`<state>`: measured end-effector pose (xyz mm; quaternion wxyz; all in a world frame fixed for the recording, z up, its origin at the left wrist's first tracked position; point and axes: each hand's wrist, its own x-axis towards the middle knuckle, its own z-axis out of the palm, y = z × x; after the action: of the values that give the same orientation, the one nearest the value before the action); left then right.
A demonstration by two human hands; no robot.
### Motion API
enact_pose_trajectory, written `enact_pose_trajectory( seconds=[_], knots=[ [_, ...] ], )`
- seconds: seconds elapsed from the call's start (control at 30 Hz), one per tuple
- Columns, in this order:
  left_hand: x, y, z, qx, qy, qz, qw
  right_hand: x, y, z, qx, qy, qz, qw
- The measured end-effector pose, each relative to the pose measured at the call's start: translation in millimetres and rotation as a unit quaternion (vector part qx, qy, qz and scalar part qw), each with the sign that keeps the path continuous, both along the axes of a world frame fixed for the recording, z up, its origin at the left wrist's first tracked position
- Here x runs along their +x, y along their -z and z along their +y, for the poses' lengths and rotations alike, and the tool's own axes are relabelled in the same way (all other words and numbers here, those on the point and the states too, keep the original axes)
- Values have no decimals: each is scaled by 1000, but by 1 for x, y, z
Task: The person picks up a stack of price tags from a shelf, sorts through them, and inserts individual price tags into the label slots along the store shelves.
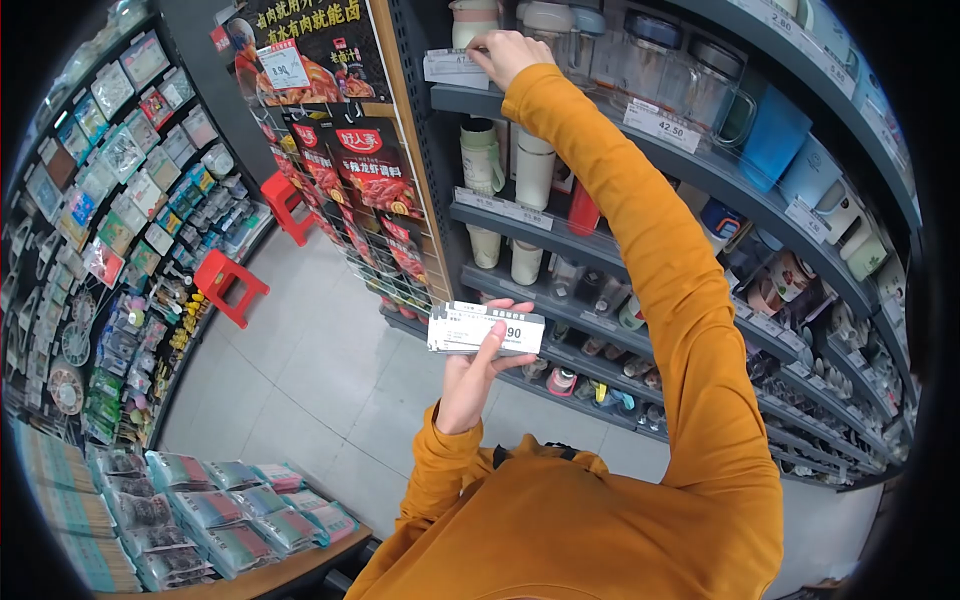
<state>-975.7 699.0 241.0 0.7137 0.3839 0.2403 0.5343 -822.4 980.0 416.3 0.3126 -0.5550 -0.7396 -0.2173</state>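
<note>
My left hand is closed on a small stack of white price tags, its thumb pressed across the front one, where "90" shows. Up at the shelf, my right hand reaches to the left end of the upper shelf edge. Its bent fingers are pinched at the top of a price tag in the label strip; the exact grip is partly hidden. Behind that hand stand a pale cup and clear plastic jugs. Another price tag reading 42.50 sits farther right on the same edge.
Lower shelves hold a green tumbler, a white tumbler and other cups. Red seasoning packets hang on a rack at the shelf's end. Red stools stand on the floor. Packaged goods lie on a table at lower left.
</note>
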Motion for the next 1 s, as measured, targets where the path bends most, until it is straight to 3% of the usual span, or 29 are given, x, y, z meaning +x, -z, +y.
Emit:
enact_pose_trajectory(
  seconds=[0.23,0.33,0.67,0.73,0.8,0.87,0.97,1.0],
  knots=[
    [1,-1,1,-4,-10,4,1000,-1,14,12,4,-7,11,1000],
    [2,1,2,0,-10,-2,1000,-2,18,5,3,-75,134,988],
    [10,-1,1,-12,1,-16,1000,8,21,-9,44,-59,57,996],
    [13,-1,1,-14,6,-12,1000,8,28,-20,148,-85,30,985],
    [17,4,-1,-16,9,3,1000,9,35,-64,158,-170,105,967],
    [19,20,-2,-20,24,11,999,18,72,-115,137,-290,189,928],
    [21,69,-12,-63,69,64,994,31,177,-228,-141,-252,338,896],
    [21,94,-16,-113,113,53,986,38,204,-265,-279,-236,411,835]
  ],
)
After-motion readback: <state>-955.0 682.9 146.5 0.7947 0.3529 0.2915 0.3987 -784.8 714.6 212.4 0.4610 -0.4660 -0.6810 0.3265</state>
